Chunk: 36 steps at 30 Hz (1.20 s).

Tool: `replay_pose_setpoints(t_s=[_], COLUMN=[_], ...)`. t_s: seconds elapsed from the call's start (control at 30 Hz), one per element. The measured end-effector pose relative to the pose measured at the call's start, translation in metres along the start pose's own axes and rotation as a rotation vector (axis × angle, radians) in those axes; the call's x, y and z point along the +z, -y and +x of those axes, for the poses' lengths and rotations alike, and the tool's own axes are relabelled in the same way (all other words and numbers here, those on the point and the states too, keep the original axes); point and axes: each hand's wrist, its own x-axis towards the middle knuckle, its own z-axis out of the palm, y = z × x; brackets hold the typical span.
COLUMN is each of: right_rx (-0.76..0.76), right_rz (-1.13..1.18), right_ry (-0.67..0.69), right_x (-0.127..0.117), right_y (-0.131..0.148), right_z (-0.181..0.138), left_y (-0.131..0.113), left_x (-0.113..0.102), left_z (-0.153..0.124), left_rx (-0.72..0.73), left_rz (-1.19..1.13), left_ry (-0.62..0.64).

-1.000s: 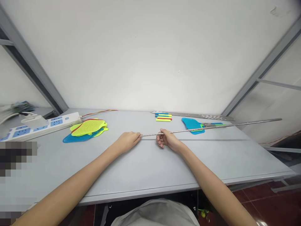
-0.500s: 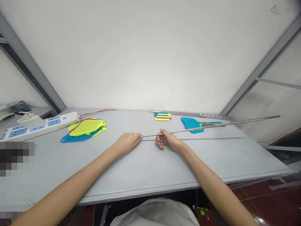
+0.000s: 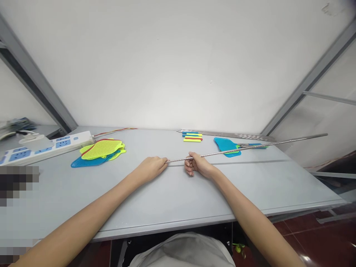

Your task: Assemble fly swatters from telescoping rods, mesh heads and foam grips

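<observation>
Keep right hand (image 3: 198, 165) closed around the steel rod (image 3: 250, 146); left hand (image 3: 152, 167) pinches its near end, steadying it level.

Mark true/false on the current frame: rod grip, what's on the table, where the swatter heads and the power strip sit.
1. Both hands hold one thin metal rod. True: left hand pinches its near end, right hand grips it a little further along.
2. The rod lies flat on the table. False: its far end is raised, past the table's right edge.
3. A stack of yellow and blue swatter heads lies left of the hands. True.
4. The power strip sits at the table's right edge. False: it is at the far left.
5. Short coloured sticks lie near the back wall. True.
</observation>
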Motion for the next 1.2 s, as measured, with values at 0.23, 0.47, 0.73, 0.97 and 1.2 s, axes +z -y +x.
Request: replay_pose_setpoints(t_s=[0.23,0.47,0.73,0.97,1.2], right_rx=[-0.004,-0.007,-0.020,-0.025,-0.025], right_rz=[-0.009,-0.022,-0.026,-0.032,-0.032], right_ry=[0.003,-0.003,0.007,-0.001,-0.003], right_x=[0.0002,0.0023,0.0012,0.0035,0.0042], right_y=[0.0001,0.0004,-0.0010,0.0011,0.0010], right_z=[-0.0001,-0.0003,0.0003,-0.0010,-0.0013], left_y=[-0.0015,-0.0007,-0.0023,-0.0025,-0.0030], left_x=[0.0001,0.0030,0.0030,0.0033,0.0038], left_z=[0.0000,-0.0005,0.0002,-0.0010,-0.0007], left_rx=[-0.007,-0.002,-0.010,0.001,0.006], left_rz=[-0.013,-0.016,-0.028,-0.029,-0.030], left_ry=[0.014,0.006,0.012,0.012,0.007])
